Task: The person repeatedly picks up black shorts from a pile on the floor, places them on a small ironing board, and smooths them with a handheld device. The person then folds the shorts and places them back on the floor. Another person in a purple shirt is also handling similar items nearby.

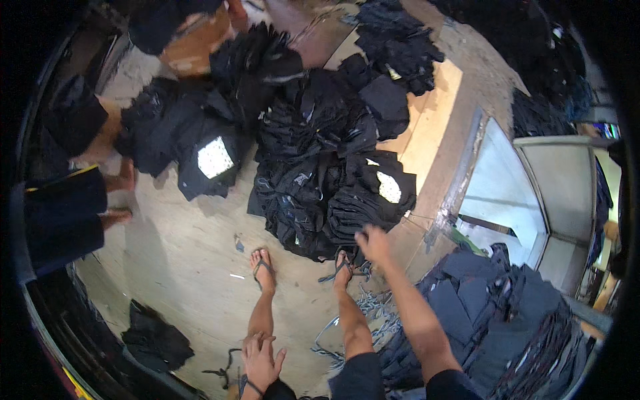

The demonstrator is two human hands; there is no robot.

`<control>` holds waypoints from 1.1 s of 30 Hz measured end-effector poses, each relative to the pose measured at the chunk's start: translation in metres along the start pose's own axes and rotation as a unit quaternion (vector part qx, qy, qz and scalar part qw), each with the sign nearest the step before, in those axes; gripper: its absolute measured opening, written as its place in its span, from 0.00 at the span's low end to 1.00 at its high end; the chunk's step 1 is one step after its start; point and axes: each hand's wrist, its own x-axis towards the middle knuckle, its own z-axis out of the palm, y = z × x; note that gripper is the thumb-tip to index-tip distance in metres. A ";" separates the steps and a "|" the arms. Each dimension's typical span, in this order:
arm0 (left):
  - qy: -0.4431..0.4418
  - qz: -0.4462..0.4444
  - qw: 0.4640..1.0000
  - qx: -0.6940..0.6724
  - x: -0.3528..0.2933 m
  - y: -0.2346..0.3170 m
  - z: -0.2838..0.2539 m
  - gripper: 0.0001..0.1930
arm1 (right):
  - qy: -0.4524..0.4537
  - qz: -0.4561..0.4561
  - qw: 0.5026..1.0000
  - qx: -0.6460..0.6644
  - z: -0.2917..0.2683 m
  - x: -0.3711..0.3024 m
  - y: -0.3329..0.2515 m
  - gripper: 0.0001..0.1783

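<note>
Black cloth stack (pixel 357 210) lies beside right hand (pixel 375 247); blur obscures grip state. Left hand (pixel 261 361), fingers apart, rests on leg (pixel 261 312).

Floor (pixel 193 247): blue-and-white cords (pixel 385 327), tangled; thin white strip (pixel 237 276) well apart, to their left. Right side: pale, bluish panel (pixel 503 190). Far left: another person's dark garment (pixel 63 217), yellow-trimmed.
</note>
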 end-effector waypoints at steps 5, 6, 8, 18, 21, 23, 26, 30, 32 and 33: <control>0.033 -0.026 0.988 -0.148 0.048 0.058 0.053 0.25 | 0.187 -0.149 0.971 -0.029 -0.007 0.208 0.050 0.40; 0.025 -0.025 0.987 -0.159 0.057 0.064 0.067 0.25 | 0.170 -0.130 0.973 -0.084 -0.002 0.225 0.062 0.46; 0.002 -0.007 0.981 -0.195 0.078 0.076 0.092 0.25 | 0.095 -0.124 0.974 -0.166 0.010 0.232 0.085 0.41; 0.167 0.175 0.967 -0.079 0.357 0.246 0.160 0.36 | 0.114 0.040 0.991 -0.054 0.093 0.004 0.109 0.20; 0.046 0.082 0.993 0.068 0.380 0.227 0.205 0.39 | 0.042 0.038 0.996 -0.062 0.068 -0.007 0.105 0.23; -0.009 0.027 0.997 0.070 0.370 0.202 0.233 0.40 | -0.005 0.062 0.990 -0.125 0.028 0.021 0.106 0.22; 0.110 0.075 0.990 0.053 0.357 0.177 0.260 0.39 | 0.174 0.037 0.977 -0.114 -0.033 0.089 0.112 0.13; 0.140 0.071 0.986 -0.057 0.364 0.182 0.265 0.28 | 0.294 -0.107 0.942 0.119 -0.033 0.148 0.111 0.12; 0.139 0.059 0.986 -0.071 0.369 0.188 0.261 0.17 | -0.016 0.045 0.963 0.266 0.001 0.145 0.110 0.19; 0.133 0.068 0.987 -0.067 0.370 0.189 0.259 0.15 | -0.122 0.004 0.961 0.249 0.023 0.138 0.109 0.17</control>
